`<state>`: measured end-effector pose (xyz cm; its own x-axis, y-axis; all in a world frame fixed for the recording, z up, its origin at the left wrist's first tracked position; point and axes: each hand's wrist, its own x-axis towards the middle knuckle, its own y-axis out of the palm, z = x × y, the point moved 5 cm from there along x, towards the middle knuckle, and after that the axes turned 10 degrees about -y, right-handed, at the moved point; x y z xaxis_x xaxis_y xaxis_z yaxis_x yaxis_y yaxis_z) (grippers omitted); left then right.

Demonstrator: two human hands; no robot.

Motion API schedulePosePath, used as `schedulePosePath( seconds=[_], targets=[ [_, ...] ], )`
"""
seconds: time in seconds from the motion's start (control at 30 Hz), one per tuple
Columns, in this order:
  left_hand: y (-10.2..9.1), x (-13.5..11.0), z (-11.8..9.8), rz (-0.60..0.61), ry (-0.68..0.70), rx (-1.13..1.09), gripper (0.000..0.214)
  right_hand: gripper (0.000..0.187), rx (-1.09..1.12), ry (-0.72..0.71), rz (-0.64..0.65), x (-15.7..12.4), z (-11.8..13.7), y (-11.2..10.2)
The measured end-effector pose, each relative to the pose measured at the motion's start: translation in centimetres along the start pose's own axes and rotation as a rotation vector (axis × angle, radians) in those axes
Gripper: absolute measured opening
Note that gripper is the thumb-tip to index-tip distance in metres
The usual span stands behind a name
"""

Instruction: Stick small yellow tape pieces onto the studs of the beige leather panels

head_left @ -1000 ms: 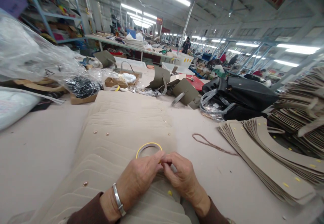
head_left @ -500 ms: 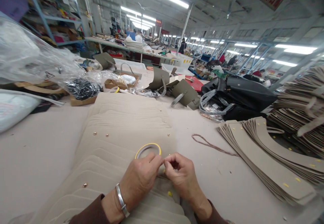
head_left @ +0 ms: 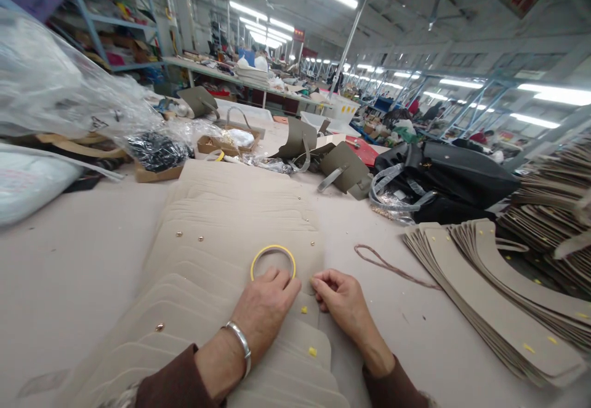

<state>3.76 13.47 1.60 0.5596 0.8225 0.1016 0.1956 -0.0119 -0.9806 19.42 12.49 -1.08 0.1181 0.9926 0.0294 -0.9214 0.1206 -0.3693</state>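
My left hand (head_left: 265, 309), with a silver bangle at the wrist, grips a thin roll of yellow tape (head_left: 273, 248) by its lower rim. The roll stands tilted over a long overlapping stack of beige panels (head_left: 240, 220). To its right, my right hand (head_left: 342, 303) has thumb and forefinger pinched together at the panels' right edge; whatever is between the fingertips is too small to make out. Two small yellow tape pieces (head_left: 313, 351) lie on the panels below the hands. Small metal studs (head_left: 159, 327) dot several panels.
Curved beige strips (head_left: 489, 297) with yellow marks lie fanned at the right, near a brown cord loop (head_left: 392, 266). Behind are black bags (head_left: 462, 174), olive pieces (head_left: 346, 165) and a small cardboard box (head_left: 157, 173). Clear plastic wrapping (head_left: 69, 82) bulges at the left.
My hands have drawn apart, the right one moving right. The tape roll shows more face-on, and the upper yellow piece on the panels is uncovered. The view has shifted slightly.
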Motion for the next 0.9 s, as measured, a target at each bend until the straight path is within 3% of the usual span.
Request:
schedulePosePath(
  seconds=[0.3,0.37,0.47,0.6,0.77,0.9],
  targets=[
    [0.1,0.0,0.0,0.058,-0.013,0.011,0.014,0.016,-0.374,-0.184,0.018,0.7,1.6,0.4],
    [0.1,-0.1,0.1,0.047,-0.014,0.01,0.015,0.012,-0.376,-0.18,0.001,0.7,1.5,0.0],
    [0.3,0.0,0.2,0.046,-0.021,0.011,0.017,0.022,-0.295,-0.09,-0.048,0.5,0.6,-0.7],
    [0.4,0.3,0.4,0.053,-0.034,0.005,0.014,0.026,-0.101,0.031,-0.005,-0.3,-0.8,-0.8],
    [0.2,0.1,0.3,0.054,-0.02,-0.013,0.015,0.023,-0.384,-0.183,-0.026,-0.3,0.7,-0.3],
    [-0.2,-0.3,0.1,0.029,0.004,-0.042,0.016,0.02,-0.524,-0.214,-0.032,0.5,1.7,0.3]
  ],
)
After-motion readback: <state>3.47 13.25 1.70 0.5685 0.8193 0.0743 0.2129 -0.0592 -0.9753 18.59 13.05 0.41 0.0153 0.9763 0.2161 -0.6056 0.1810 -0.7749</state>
